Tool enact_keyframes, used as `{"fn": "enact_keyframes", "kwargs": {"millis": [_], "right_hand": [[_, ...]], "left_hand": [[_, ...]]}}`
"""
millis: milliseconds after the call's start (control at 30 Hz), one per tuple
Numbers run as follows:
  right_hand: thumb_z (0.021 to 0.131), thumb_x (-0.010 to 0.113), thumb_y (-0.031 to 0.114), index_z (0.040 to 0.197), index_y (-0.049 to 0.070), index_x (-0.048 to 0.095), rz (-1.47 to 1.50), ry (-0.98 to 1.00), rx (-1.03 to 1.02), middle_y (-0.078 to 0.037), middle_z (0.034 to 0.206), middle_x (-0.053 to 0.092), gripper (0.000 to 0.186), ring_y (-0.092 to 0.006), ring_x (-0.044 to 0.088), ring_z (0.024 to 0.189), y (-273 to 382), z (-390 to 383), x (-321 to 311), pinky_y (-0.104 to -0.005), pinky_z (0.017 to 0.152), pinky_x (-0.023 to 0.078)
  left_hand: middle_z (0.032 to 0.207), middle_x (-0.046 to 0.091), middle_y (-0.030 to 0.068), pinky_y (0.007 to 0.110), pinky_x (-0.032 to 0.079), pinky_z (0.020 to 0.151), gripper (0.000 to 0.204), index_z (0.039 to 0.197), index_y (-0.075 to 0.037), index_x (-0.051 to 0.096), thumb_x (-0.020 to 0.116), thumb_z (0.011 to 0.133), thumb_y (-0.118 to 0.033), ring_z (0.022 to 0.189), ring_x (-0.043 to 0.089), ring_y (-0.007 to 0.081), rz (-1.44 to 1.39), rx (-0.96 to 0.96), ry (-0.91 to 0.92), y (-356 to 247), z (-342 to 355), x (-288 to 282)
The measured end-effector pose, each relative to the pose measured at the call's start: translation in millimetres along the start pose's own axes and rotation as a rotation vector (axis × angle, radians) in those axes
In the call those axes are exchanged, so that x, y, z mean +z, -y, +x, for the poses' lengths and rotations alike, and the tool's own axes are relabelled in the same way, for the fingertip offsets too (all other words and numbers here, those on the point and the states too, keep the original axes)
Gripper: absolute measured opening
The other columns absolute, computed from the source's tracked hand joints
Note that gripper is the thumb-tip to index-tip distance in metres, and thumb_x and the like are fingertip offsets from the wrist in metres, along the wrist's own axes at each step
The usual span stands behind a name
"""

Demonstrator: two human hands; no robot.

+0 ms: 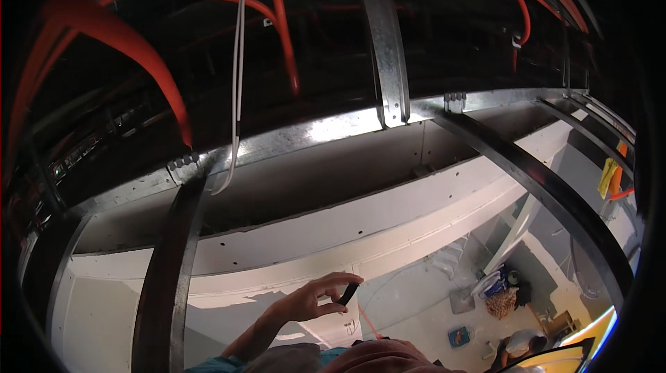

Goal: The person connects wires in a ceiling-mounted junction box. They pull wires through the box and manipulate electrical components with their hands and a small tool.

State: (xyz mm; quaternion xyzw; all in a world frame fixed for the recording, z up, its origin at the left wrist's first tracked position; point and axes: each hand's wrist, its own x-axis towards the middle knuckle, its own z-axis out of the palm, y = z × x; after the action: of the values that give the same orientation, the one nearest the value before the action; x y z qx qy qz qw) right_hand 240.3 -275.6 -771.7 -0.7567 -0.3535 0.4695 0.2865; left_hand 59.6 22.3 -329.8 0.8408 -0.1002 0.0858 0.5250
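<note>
Left hand (304, 302): small black oblong object (349, 293) pinched in grip
Right grip: unseen, cannot be told
Done: silver metal rail (277, 143) joined to dark metal crossbars (538, 177)
Remaining: spaces between crossbars left uncovered

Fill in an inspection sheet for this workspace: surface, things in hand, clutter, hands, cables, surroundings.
Surface: white panel with dark fastener-like spots, running alongside a shiny metal rail.
Things in hand: one small black object; exact kind unclear.
Clutter: blue item and piled things on the floor below.
Hands: left hand pinches the black object; right not in view.
Cables: white cable hanging across the rail; orange tubes overhead.
Surroundings: dark ceiling void; another person at lower right.
</note>
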Motion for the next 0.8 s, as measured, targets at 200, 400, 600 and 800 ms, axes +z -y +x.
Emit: {"fn": "enact_keyframes", "kwargs": {"millis": [200, 400, 600, 800], "right_hand": [[0.086, 0.066, 0.033, 0.091, 0.006, 0.072, -0.089, -0.051, -0.007, -0.017, 0.093, 0.071, 0.028, -0.0339, 0.068, 0.091, 5.5, 26.1, -1.7, -0.0469, 0.076, 0.05], [0.085, 0.066, 0.031, 0.085, 0.006, 0.072, -0.164, -0.105, -0.027, -0.017, 0.087, 0.07, 0.026, -0.0348, 0.069, 0.086, 4.3, 49.3, -1.9, -0.0479, 0.071, 0.05], [0.084, 0.066, 0.029, 0.079, 0.005, 0.072, -0.242, -0.22, -0.039, -0.018, 0.082, 0.07, 0.025, -0.0358, 0.069, 0.082, -14.9, 57.3, 12.2, -0.0489, 0.067, 0.05], [0.084, 0.066, 0.027, 0.073, 0.005, 0.072, -0.696, -0.492, -0.246, -0.018, 0.077, 0.07, 0.025, -0.0367, 0.07, 0.078, -67.4, 88.4, 66.9, -0.05, 0.062, 0.049]], "left_hand": [[0.152, 0.049, 0.0119, 0.032, 0.06, 0.078, 0.067, 0.145, -0.013, 0.053, 0.08, 0.085, -0.001, 0.091, 0.071, 0.0208, 0.026, 0.011, -0.009, 0.1, 0.7, -6.0], [0.152, 0.049, 0.0106, 0.035, 0.061, 0.082, 0.066, 0.146, -0.016, 0.053, 0.076, 0.087, 0.002, 0.116, 0.065, 0.025, 0.036, 0.092, -0.018, -22.5, 10.4, -13.1], [0.153, 0.048, 0.0115, 0.036, 0.061, 0.085, 0.062, 0.145, -0.016, 0.054, 0.073, 0.089, 0.003, 0.128, 0.057, 0.0305, 0.057, 0.263, 0.039, -53.1, 29.5, -20.7], [0.149, 0.051, 0.0146, 0.037, 0.059, 0.091, 0.047, 0.133, -0.008, 0.064, 0.074, 0.089, 0.002, 0.117, 0.063, 0.0259, 0.022, 0.191, 0.018, -84.7, 32.1, -26.8]]}}
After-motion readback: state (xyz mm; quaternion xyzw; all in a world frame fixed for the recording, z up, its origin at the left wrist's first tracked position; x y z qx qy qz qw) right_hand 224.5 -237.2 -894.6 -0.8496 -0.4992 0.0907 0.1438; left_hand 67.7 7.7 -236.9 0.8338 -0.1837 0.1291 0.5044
